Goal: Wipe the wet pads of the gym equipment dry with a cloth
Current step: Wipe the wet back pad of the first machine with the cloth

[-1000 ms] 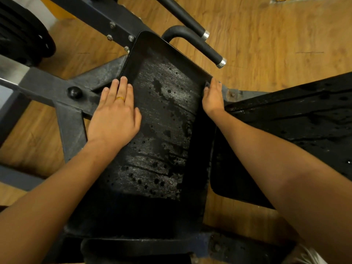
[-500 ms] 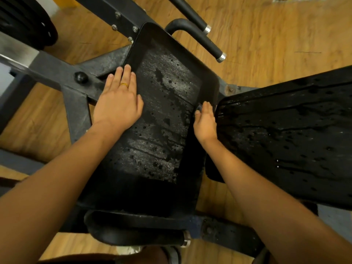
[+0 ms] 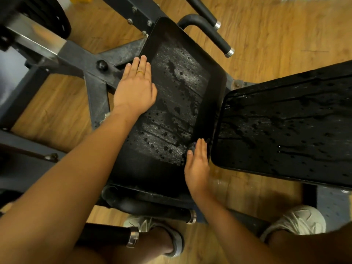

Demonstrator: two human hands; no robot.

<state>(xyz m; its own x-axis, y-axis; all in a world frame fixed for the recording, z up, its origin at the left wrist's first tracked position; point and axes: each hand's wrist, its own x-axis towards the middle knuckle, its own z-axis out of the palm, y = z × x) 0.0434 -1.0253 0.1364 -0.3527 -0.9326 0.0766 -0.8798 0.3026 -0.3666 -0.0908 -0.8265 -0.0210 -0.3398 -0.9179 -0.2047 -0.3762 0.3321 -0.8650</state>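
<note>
- Right hand (image 3: 197, 164), fingers straight and together, has slid down the back pad's (image 3: 177, 103) right edge, pressing a barely visible dark cloth (image 3: 192, 148).
- Left hand (image 3: 135, 88) stays flat on its left edge.
- Pad face is still beaded, so mostly unwiped.

Both forearms are bare right to the frame's lower edge. The left hand (image 3: 135, 90), upper centre, wears a thin gold ring (image 3: 140, 72) on one finger; the right hand (image 3: 197, 164), lower centre, is bare. At the bottom are bare lower legs in low pale sneakers: a greyish left sneaker (image 3: 175, 242) with light laces and an off-white right sneaker (image 3: 297, 222) with stitched overlays
</note>
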